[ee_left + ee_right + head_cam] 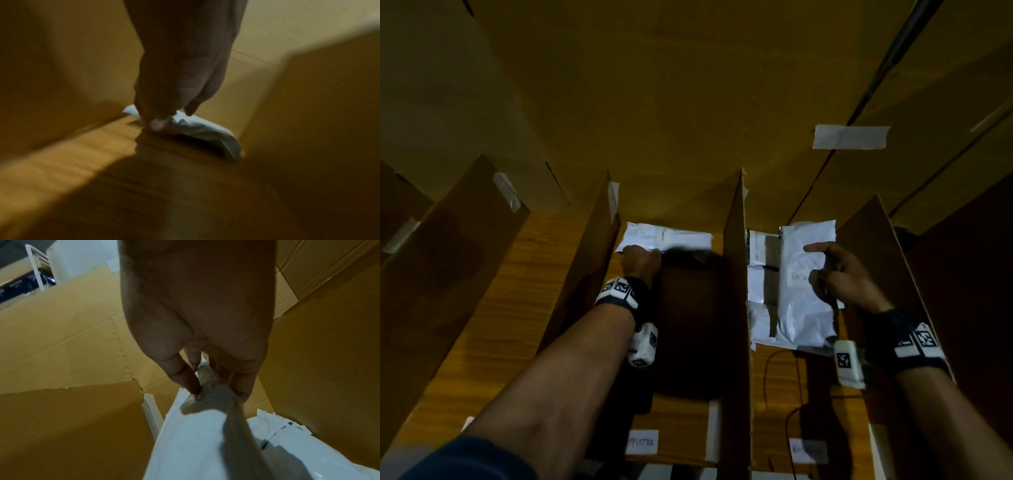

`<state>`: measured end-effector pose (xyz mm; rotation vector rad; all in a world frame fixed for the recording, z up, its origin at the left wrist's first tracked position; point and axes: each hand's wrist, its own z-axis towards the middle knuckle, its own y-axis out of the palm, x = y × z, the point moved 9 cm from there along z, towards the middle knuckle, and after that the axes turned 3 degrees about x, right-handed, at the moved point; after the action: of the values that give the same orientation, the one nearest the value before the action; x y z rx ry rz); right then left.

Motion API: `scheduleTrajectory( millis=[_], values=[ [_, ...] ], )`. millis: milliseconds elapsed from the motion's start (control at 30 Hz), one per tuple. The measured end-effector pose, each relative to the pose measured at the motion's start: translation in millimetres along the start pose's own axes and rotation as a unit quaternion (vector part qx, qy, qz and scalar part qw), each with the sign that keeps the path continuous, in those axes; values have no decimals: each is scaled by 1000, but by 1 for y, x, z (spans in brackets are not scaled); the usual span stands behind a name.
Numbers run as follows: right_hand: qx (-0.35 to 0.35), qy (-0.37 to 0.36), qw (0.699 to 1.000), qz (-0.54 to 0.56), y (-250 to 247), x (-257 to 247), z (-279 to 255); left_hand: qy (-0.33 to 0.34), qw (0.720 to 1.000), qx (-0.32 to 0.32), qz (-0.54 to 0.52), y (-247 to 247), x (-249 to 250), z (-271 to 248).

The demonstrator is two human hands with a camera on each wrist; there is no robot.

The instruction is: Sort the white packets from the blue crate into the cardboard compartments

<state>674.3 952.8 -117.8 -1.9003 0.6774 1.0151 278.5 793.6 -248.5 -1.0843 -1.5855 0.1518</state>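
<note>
Left hand (641, 260) is reaching deep into the middle cardboard compartment (681, 342), fingers pinching the near-left corner of a white packet (671, 236) lying flat against the back wall; the wrist view is blurred, so the grip looks like a pinch at best. Right hand (839, 274) is gripping a second white packet (808, 308) in the next compartment to the right, holding it above a pile of white packets (760, 294), index finger sticking out.
</note>
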Motion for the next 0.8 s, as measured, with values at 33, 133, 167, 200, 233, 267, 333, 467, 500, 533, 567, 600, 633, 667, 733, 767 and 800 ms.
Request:
scheduleTrajectory(
  millis=[33,133,167,200,233,267,333,467,500,533,567,600,633,667,733,767,800],
  values=[
    [0,0,1000,1,0,0,2,42,998,33,31,0,10,-3],
    [-6,-6,1000,12,4,-1,6,194,959,88,188,4,39,-24],
    [-10,-9,1000,15,5,-1,7,223,947,78,216,10,42,-29],
    [-13,-11,1000,18,6,0,8,242,940,51,233,19,40,-31],
    [-16,-11,1000,22,7,1,8,255,931,7,262,34,34,-32],
    [-16,-10,999,26,7,3,10,271,910,-42,310,51,25,-32],
    [-15,-7,999,27,7,7,13,297,863,-82,401,72,9,-28],
    [-19,-9,999,25,9,12,15,272,863,-106,411,78,14,-10],
    [-20,-12,999,24,10,12,15,260,870,-101,406,74,18,-11],
    [-23,-18,999,25,10,11,14,257,878,-82,395,71,24,-11],
    [-28,-27,999,25,12,9,13,243,893,-72,373,65,30,-14],
    [-37,-40,998,27,13,6,12,236,903,-67,352,62,36,-16],
    [-50,-53,997,28,15,2,9,233,906,-65,348,58,43,-19],
    [-61,-65,996,25,16,-1,8,232,909,-67,341,57,49,-19],
    [-75,-75,994,20,16,-4,5,232,930,-76,275,49,66,-18],
    [-78,-78,994,18,16,-7,4,243,935,-66,248,45,76,-19],
    [-73,-77,994,15,14,-8,4,256,945,-48,198,33,95,-28]
  ],
)
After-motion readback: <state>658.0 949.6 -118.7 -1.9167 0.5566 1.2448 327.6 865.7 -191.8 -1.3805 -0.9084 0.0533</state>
